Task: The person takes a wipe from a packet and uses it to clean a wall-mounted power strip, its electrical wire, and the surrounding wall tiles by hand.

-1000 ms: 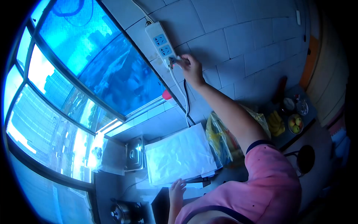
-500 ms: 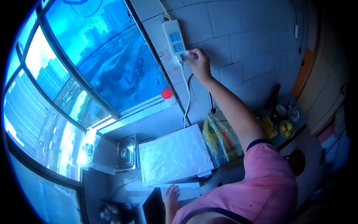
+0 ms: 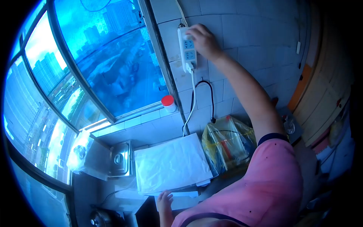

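My right hand (image 3: pixel 206 41) is raised to the upper end of a white power strip (image 3: pixel 188 51) on the tiled wall. Its fingers are pinched around something small and whitish, which I cannot make out clearly. A white plug with a white cord (image 3: pixel 193 89) sits in the strip's lower end. Low in view, my left hand (image 3: pixel 165 199) has its fingers apart and holds nothing, near the front edge of a white-covered flat object (image 3: pixel 172 164).
A yellowish plastic bag (image 3: pixel 227 145) lies right of the covered object, under a dangling black cord (image 3: pixel 211 98). Left are a metal container (image 3: pixel 121 159) and a pot (image 3: pixel 102 218). A red-lidded jar (image 3: pixel 168 104) stands on the window (image 3: pixel 113 64) ledge.
My right hand has moved from the strip's lower end up to its upper end. The view has shifted, bringing the hanging black cord and its plug into sight. My left hand remains low.
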Tool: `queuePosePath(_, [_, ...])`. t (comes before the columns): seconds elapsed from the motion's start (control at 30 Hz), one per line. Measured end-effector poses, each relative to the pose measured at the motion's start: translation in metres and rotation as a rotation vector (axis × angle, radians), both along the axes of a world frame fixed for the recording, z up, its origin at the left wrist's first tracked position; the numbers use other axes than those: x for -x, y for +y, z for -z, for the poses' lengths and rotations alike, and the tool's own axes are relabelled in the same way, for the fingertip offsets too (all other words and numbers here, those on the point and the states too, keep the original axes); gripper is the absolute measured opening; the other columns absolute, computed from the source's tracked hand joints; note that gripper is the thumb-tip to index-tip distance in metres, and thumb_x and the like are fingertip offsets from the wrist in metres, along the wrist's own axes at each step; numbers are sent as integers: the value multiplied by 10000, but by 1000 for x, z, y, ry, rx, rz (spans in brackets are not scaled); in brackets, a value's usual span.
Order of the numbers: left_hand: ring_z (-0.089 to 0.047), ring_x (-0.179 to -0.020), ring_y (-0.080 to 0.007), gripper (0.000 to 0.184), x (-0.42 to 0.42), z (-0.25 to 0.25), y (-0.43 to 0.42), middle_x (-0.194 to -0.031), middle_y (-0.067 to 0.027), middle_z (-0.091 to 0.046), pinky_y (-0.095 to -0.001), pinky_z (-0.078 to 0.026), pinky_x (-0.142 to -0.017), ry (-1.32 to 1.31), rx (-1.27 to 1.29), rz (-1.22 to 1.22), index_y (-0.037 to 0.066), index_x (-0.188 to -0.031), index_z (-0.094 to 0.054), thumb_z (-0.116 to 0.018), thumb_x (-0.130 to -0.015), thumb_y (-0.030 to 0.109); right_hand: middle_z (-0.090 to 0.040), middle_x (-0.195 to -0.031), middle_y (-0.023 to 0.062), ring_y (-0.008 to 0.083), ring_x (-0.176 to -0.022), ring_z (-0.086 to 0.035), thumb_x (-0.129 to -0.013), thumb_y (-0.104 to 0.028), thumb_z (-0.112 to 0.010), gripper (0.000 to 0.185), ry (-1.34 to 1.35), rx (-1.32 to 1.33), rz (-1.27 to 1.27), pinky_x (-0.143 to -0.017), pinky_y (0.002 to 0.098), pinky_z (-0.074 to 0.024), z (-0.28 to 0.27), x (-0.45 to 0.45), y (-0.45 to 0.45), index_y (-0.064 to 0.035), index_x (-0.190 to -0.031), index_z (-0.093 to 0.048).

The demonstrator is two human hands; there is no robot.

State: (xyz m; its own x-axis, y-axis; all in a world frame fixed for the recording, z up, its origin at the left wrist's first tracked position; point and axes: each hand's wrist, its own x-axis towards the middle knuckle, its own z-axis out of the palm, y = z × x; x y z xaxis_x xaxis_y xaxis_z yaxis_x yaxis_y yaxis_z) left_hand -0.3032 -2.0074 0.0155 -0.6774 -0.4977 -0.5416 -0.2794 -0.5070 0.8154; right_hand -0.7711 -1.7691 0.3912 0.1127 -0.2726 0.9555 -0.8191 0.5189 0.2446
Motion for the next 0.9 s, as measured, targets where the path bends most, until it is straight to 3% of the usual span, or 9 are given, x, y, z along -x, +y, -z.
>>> queuePosePath(0.17, [-610, -972, -232, 368, -13, 22, -15, -1112, -106, -629, -309, -478, -750, -31, -57, -82, 36, -1241, -522, -589, -915, 195, -585, -955, 83, 276, -913, -599, -795, 7, -611, 139, -83, -8, -14, -771, 370, -507, -2, -6, -11, -70, -911, -622])
queuePosePath(0.27, [-610, -952, -216, 360, -3, 17, -18, -1093, -102, -637, -305, -479, -738, -60, -55, -39, 35, -1228, -528, -596, -914, 197, -590, -968, 81, 279, -927, -595, -781, 21, -613, 164, 136, -112, 42, -789, 375, -506, -9, -3, -16, -67, -919, -629])
queuePosePath(0.33, [-618, -881, -203, 333, 2, 10, -16, -1019, -103, -658, -299, -476, -711, -26, 5, -53, 24, -1190, -558, -615, -899, 175, -595, -970, 80, 282, -926, -604, -770, 34, -625, 197, 34, -57, 63, -794, 365, -523, -1, 5, 2, -72, -936, -627])
queuePosePath(0.5, [-623, -883, -203, 339, 7, 21, -11, -1004, -95, -666, -294, -477, -722, -11, -45, -16, 24, -1194, -568, -611, -902, 193, -593, -949, 84, 285, -910, -611, -748, 38, -657, 230, 3, -47, 61, -803, 354, -533, -5, 0, -13, -73, -946, -619])
queuePosePath(0.6, [-628, -889, -206, 355, 17, 15, 0, -1005, -96, -667, -297, -479, -720, -3, -35, 53, 19, -1205, -564, -605, -905, 202, -593, -930, 78, 281, -906, -610, -738, 20, -663, 208, 158, -142, 81, -821, 352, -527, -13, -1, -20, -68, -922, -617])
queuePosePath(0.73, [-632, -907, -203, 354, 16, 16, -3, -1008, -94, -668, -292, -477, -711, 3, -16, 57, 19, -1200, -566, -607, -900, 202, -590, -912, 77, 281, -874, -599, -778, 7, -607, 150, 108, -96, 96, -761, 377, -517, -9, 4, 10, -90, -893, -617])
queuePosePath(0.77, [-638, -839, -165, 283, 16, 16, -1, -975, -74, -669, -259, -475, -644, -6, -42, 24, 45, -1160, -571, -603, -915, 183, -591, -913, 78, 282, -870, -600, -777, 7, -608, 149, 111, -96, 89, -753, 382, -518, -13, 4, 9, -90, -890, -614])
queuePosePath(0.9, [-634, -872, -177, 299, 16, 14, 3, -987, -78, -668, -278, -474, -682, -21, -44, 55, 42, -1170, -573, -600, -913, 191, -592, -907, 78, 283, -860, -603, -766, 7, -616, 150, 64, -134, 42, -732, 397, -520, -8, -3, -22, -90, -880, -610])
